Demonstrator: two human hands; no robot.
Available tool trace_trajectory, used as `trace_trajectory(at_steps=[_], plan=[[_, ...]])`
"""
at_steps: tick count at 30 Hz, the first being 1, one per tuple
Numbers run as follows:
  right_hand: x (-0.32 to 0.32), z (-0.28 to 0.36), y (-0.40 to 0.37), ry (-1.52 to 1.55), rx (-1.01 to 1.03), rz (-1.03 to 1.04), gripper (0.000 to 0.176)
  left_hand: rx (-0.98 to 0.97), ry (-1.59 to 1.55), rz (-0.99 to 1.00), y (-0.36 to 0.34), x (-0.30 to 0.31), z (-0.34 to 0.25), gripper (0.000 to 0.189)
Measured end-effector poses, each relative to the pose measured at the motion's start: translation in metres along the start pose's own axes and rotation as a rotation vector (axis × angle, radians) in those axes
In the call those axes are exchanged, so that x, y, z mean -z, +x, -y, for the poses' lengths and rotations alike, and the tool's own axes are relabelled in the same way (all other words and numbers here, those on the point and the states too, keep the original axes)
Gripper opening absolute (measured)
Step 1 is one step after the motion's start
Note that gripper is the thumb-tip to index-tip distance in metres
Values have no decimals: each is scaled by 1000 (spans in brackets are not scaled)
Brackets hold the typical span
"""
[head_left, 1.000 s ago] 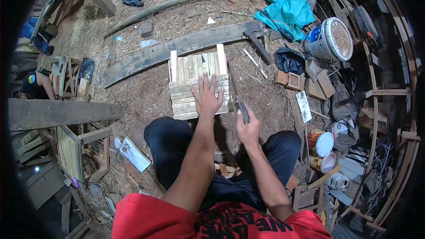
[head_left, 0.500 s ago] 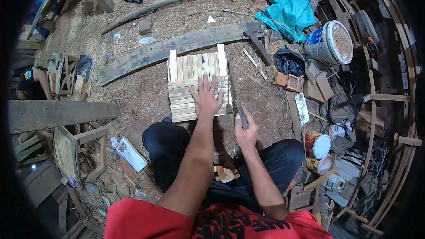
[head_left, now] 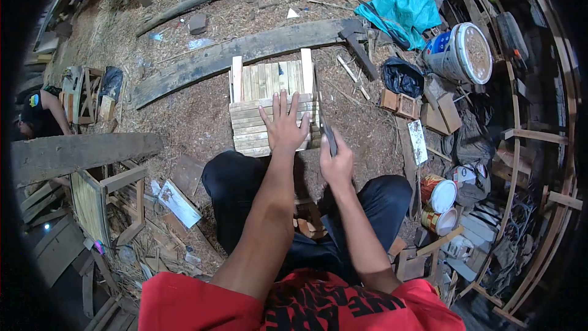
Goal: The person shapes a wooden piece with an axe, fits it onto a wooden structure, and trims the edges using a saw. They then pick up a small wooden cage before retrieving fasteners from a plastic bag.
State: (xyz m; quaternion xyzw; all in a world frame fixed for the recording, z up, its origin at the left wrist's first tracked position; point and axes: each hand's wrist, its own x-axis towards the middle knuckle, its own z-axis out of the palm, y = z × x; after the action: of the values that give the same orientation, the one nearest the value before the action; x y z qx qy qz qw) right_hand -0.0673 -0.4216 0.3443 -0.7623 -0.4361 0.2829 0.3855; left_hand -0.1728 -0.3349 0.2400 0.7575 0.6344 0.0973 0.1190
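A small box-like piece made of pale wooden slats (head_left: 251, 124) stands on the ground between my knees, with two light posts rising at its far corners. My left hand (head_left: 284, 127) lies flat on its slatted top, fingers spread. My right hand (head_left: 337, 162) is wrapped round the dark handle of what looks like a hand saw (head_left: 331, 137). Its thin blade is seen nearly edge-on and runs forward along the right edge of the slats. The blade's teeth cannot be made out.
A weathered plank (head_left: 184, 79) lies beyond the slatted piece, with a hammer-like tool (head_left: 358, 52) across its right end. To the right are a black plastic bag (head_left: 402, 78), wood blocks (head_left: 398, 105) and a large bucket (head_left: 456, 53). Another person's arm (head_left: 55, 110) shows at far left.
My right hand has pushed a little forward with the saw along the slats' right edge. My left hand stays flat on top. The whole view has shifted slightly.
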Motion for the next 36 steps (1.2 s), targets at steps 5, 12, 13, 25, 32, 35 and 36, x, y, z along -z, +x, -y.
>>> trace_trajectory(at_steps=[5, 12, 13, 25, 32, 35, 36], plan=[[9, -6, -16, 35, 26, -16, 29, -12, 2, -14, 2, -2, 2, 67], [-3, -11, 11, 80, 13, -11, 29, -5, -16, -15, 2, -1, 0, 67], [-2, -7, 8, 94, 9, -13, 31, -3, -24, -12, 3, 0, 0, 67], [5, 2, -8, 73, -32, -25, 34, -145, 15, 57, 14, -2, 0, 58], [-13, -11, 25, 69, -26, -22, 31, -113, -1, 61, 18, 1, -1, 56], [-17, -23, 18, 92, -29, -57, 32, -102, -8, 77, 13, -1, -2, 56], [-16, -20, 20, 99, -35, -46, 32, -102, -11, 75, 16, -2, -2, 56]])
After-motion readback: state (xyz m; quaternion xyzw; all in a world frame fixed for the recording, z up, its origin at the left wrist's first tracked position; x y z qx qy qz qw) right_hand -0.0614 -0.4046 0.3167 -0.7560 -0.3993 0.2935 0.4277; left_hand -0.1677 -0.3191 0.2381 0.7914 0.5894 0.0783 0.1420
